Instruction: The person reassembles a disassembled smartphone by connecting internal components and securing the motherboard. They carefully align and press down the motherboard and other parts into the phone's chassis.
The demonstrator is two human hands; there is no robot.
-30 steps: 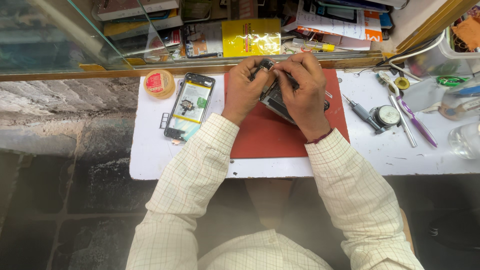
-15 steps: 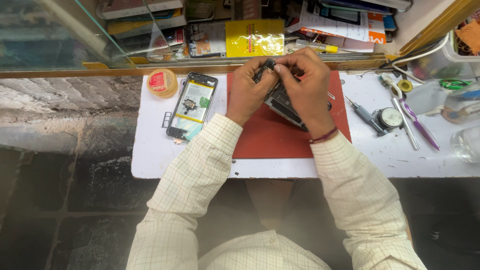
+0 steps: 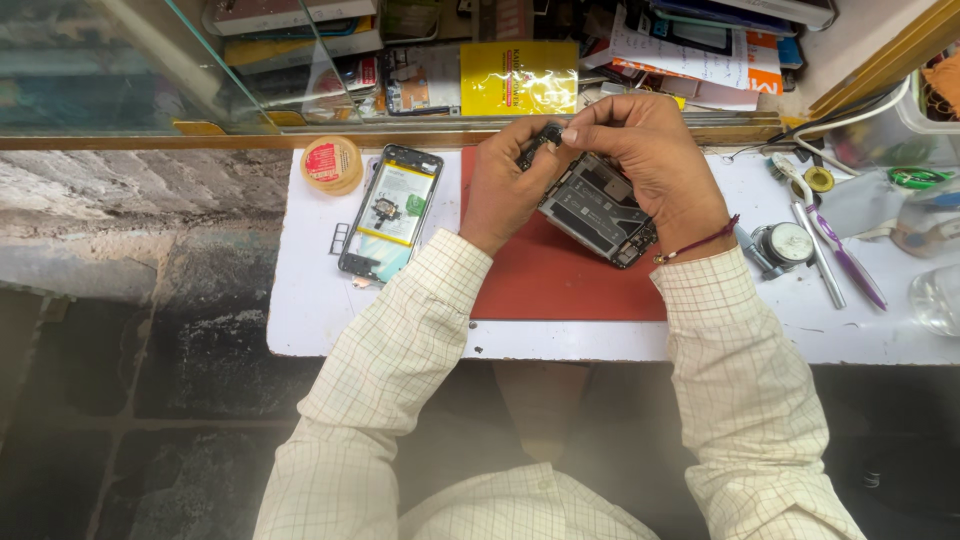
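Both hands hold an opened phone body (image 3: 592, 208) above a red mat (image 3: 560, 280) on a white table (image 3: 300, 320). My left hand (image 3: 510, 185) grips the phone's left edge. My right hand (image 3: 650, 160) grips its right side, and the thumb and forefinger pinch a small dark part (image 3: 548, 133) at the phone's top end. The phone's circuit side faces up, tilted. To the left of the mat lies a second phone frame (image 3: 390, 212) with a yellow-green inside.
A round roll of tape (image 3: 332, 163) sits at the table's far left corner. Right of the mat lie a small round gauge-like tool (image 3: 788, 245), tweezers, a purple-handled brush (image 3: 850, 270) and a clear container (image 3: 940, 297). A glass case with packets stands behind the table.
The hands and the phone have stayed over the red mat; the view has shifted slightly. My right fingers remain at the phone's top end.
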